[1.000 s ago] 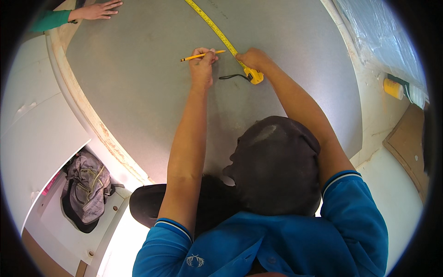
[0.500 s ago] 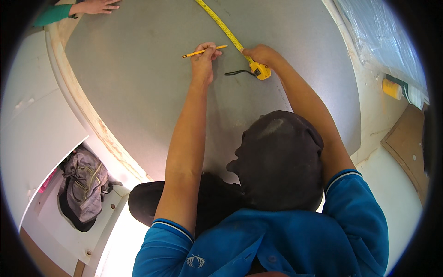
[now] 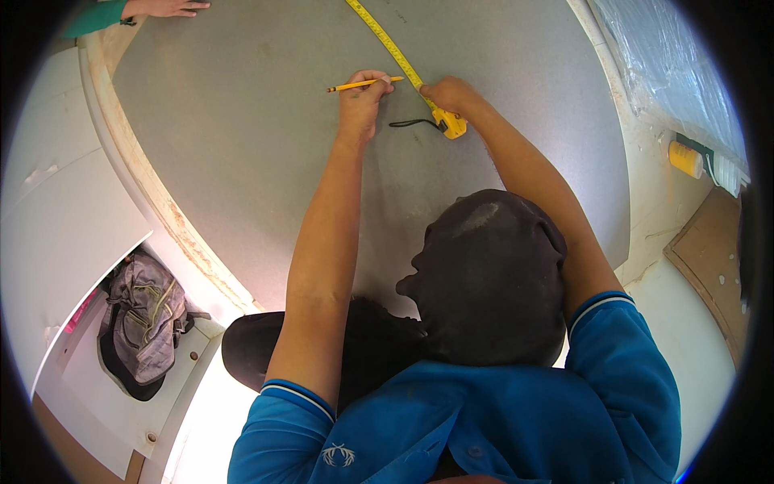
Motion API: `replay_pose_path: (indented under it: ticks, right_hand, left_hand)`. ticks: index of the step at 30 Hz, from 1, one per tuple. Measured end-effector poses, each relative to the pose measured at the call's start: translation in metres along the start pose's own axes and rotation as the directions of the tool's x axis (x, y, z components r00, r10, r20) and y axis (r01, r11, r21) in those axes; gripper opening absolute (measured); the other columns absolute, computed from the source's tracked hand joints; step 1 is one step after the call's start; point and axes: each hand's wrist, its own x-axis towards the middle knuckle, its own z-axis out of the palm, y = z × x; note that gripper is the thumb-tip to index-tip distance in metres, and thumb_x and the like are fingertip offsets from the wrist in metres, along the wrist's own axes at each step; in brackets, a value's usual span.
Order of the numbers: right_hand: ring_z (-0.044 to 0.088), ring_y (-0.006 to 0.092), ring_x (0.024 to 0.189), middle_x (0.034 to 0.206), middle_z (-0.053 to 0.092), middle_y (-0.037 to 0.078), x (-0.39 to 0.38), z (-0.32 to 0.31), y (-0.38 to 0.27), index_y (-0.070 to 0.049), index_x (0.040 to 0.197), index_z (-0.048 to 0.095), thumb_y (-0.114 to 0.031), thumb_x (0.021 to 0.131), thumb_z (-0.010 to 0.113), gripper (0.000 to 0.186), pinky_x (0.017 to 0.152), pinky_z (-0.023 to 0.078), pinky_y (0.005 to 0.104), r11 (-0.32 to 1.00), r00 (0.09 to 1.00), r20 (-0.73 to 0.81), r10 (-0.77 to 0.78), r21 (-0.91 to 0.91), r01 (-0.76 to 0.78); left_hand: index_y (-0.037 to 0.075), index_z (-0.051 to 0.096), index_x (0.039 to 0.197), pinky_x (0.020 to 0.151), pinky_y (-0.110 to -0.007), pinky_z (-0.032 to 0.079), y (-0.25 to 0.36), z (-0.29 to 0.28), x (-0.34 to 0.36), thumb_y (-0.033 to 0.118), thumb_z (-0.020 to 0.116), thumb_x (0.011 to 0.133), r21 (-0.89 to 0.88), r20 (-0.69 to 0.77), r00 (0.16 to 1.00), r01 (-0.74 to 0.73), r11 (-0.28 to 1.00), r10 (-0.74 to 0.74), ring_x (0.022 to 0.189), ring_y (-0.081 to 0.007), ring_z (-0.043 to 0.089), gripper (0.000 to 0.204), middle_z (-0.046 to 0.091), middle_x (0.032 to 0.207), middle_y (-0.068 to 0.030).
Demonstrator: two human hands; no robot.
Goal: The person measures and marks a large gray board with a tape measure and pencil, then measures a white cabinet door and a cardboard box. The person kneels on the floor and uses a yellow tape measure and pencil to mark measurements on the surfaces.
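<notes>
My left hand (image 3: 361, 109) grips a yellow pencil (image 3: 343, 85), its tip pointing right toward the yellow tape measure blade (image 3: 387, 42). My right hand (image 3: 451, 98) is closed on the tape at the case's (image 3: 449, 123) end, just right of the pencil tip. The blade runs out toward the upper edge over a large grey board (image 3: 210, 137), and a black strap (image 3: 411, 123) from the case lies on the board. A dark cloth-covered shape, seemingly my knee (image 3: 480, 282), is beneath my arms.
A co-worker's hand (image 3: 173, 8) in a green sleeve rests at the board's upper left. A white panel (image 3: 48, 218) and a grey camouflage bag (image 3: 145, 315) are on the left. Plastic sheeting (image 3: 669, 64), a yellow cylinder (image 3: 684, 159) and brown cardboard (image 3: 705, 274) are on the right.
Both my hands, with the pencil and tape measure, have shifted slightly upward in view. The co-worker's hand has also moved a little higher in the picture.
</notes>
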Motion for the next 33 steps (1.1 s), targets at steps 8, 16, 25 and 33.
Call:
replay_pose_path:
  ticks: [8, 16, 25, 33]
  right_hand:
    - [0.071, 0.0319, 0.102, 0.111, 0.074, 0.015, -0.003, -0.003, -0.005, -0.005, 0.111, 0.075, -0.055, 0.091, 0.056, 0.057, 0.088, 0.053, 0.0444, 1.0, 0.999, 0.038, 0.015, -0.024, -0.014]
    - [0.071, 0.0295, 0.101, 0.109, 0.075, 0.014, -0.003, -0.005, -0.007, -0.007, 0.111, 0.075, -0.055, 0.091, 0.056, 0.056, 0.087, 0.053, 0.0425, 1.0, 0.998, 0.057, 0.029, -0.006, -0.028]
    - [0.071, 0.0271, 0.099, 0.107, 0.075, 0.011, -0.011, -0.009, -0.009, -0.008, 0.111, 0.075, -0.055, 0.092, 0.054, 0.055, 0.085, 0.053, 0.0416, 1.0, 0.999, 0.051, 0.013, -0.021, -0.012]
    - [0.072, 0.0298, 0.087, 0.096, 0.074, 0.015, -0.009, -0.007, -0.008, -0.003, 0.103, 0.074, -0.057, 0.091, 0.055, 0.059, 0.079, 0.055, 0.0429, 1.0, 0.999, 0.029, -0.015, 0.015, 0.015]
  left_hand:
    - [-0.001, 0.066, 0.102, 0.085, -0.028, 0.05, -0.013, 0.006, 0.004, 0.008, 0.071, 0.092, 0.043, 0.007, 0.997, -0.077, 0.996, 0.077, 0.088, -0.0145, 0.063, 0.014, 0.066, 0.093, -0.0057]
    - [-0.001, 0.066, 0.102, 0.082, -0.025, 0.048, -0.018, 0.01, 0.001, 0.008, 0.071, 0.091, 0.125, -0.026, 0.99, -0.132, 0.983, 0.137, 0.088, -0.0121, 0.061, 0.015, 0.066, 0.091, -0.0042]
    - [0.0, 0.067, 0.1, 0.078, -0.026, 0.048, -0.018, 0.019, -0.001, 0.006, 0.071, 0.09, 0.184, -0.052, 0.978, -0.187, 0.965, 0.2, 0.084, -0.0111, 0.06, 0.013, 0.066, 0.089, -0.003]
    - [0.0, 0.066, 0.096, 0.074, -0.025, 0.046, -0.024, 0.012, 0.0, 0.006, 0.07, 0.091, 0.249, -0.014, 0.983, -0.176, 0.952, 0.186, 0.081, -0.01, 0.057, 0.009, 0.064, 0.087, -0.0024]
